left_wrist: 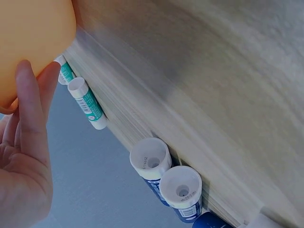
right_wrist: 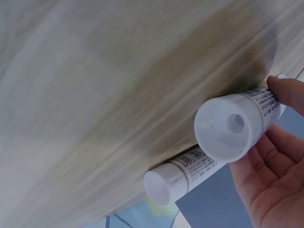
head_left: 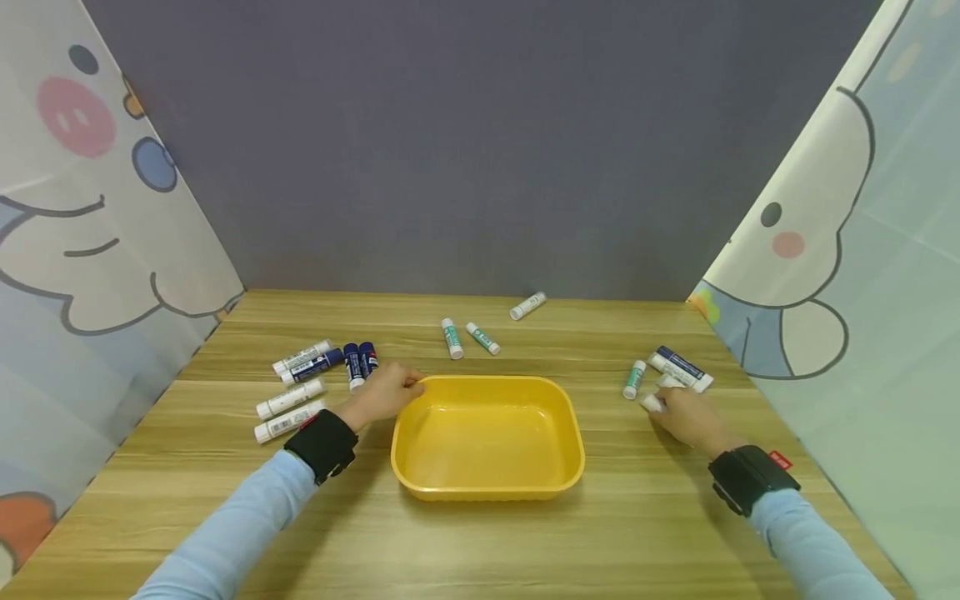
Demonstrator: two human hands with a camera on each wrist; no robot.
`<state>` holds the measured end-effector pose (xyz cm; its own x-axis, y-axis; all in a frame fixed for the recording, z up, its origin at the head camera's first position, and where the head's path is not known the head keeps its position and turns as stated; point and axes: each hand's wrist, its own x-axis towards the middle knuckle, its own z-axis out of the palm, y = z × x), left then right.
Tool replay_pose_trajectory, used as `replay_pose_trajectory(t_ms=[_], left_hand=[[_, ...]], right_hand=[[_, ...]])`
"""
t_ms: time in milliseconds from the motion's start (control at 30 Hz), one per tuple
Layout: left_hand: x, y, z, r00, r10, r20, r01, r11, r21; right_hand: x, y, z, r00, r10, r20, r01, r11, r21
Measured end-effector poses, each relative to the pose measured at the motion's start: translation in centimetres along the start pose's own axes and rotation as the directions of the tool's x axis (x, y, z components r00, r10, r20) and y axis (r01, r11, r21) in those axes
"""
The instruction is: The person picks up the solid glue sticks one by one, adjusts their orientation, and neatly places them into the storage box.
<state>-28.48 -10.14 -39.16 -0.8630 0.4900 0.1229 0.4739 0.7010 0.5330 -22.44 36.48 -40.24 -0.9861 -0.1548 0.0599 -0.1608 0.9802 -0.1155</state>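
1. A wooden table [head_left: 480, 542] is sitting before a grey backdrop, glue sticks lying scattered.
2. The right hand [head_left: 686, 417] is pinching a white glue stick [right_wrist: 235, 124], fingers curled round it.
3. The left hand [head_left: 382, 392] is touching the yellow tray [head_left: 487, 487] rim, fingers relaxed.
4. The tray is holding nothing; every stick is lying outside.

Both arms wear long, light-blue fabric sleeves [head_left: 247, 521]. A bulky black strap-on wrist unit [head_left: 322, 444] sits at the left cuff; a matching black wrist unit [head_left: 750, 478] at the right cuff carries a small red tag [head_left: 780, 459]. The left hand [head_left: 386, 392] and right hand [head_left: 688, 417] are bare, without gloves.
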Motion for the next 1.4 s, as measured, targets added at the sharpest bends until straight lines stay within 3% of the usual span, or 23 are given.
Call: replay_pose_trajectory(t_ms=[367, 900, 1233, 1400], left_hand=[[0.2, 0.3, 0.2, 0.999, -0.038, 0.009, 0.038, 0.999, -0.029], [0.7, 0.8, 0.4, 0.999, -0.036, 0.008, 0.036, 0.999, -0.016], [0.4, 0.5, 0.5, 0.999, -0.044, 0.003, 0.044, 0.998, -0.035], [-0.1, 0.4, 0.3, 0.998, -0.059, 0.003, 0.059, 0.998, -0.021]], right_hand=[[0.3, 0.2, -0.4, 1.0, 0.002, 0.021, -0.003, 0.999, 0.034], [1.0, -1.3, -2.3, 0.994, -0.082, -0.074, 0.085, 0.996, 0.04], [1.5, -5.2, -5.3, 0.995, -0.047, -0.092, 0.054, 0.996, 0.069], [1.6, -7.9, -6.4, 0.998, -0.027, -0.062, 0.038, 0.981, 0.188]])
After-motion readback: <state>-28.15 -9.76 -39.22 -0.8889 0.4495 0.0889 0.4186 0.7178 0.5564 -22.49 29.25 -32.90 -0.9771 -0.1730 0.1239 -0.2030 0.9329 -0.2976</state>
